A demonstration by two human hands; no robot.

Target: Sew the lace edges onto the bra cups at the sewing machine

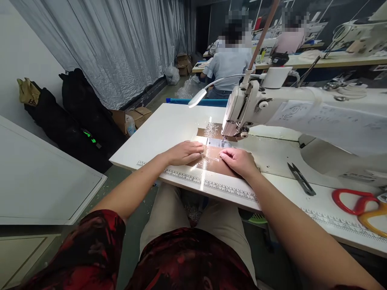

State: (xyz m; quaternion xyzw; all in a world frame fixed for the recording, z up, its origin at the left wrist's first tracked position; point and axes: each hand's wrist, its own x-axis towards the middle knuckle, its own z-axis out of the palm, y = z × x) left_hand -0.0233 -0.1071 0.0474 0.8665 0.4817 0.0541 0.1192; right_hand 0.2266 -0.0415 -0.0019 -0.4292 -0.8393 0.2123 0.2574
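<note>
My left hand lies flat on the white sewing table, its fingers stretched toward a brown covering in front of the machine's needle. On the other side of that brown patch, my right hand is closed, thumb against curled forefinger, just below the presser foot. Whatever it pinches is too small to make out. A pale, thin scrap shows between the hands, partly lost in glare. The white sewing machine stands over them, its needle area brightly lit.
White lint is scattered around the needle plate. A lamp reaches over the table. Thread snips and red-and-orange scissors lie at right. A printed ruler runs along the front edge. Other people sit at machines ahead.
</note>
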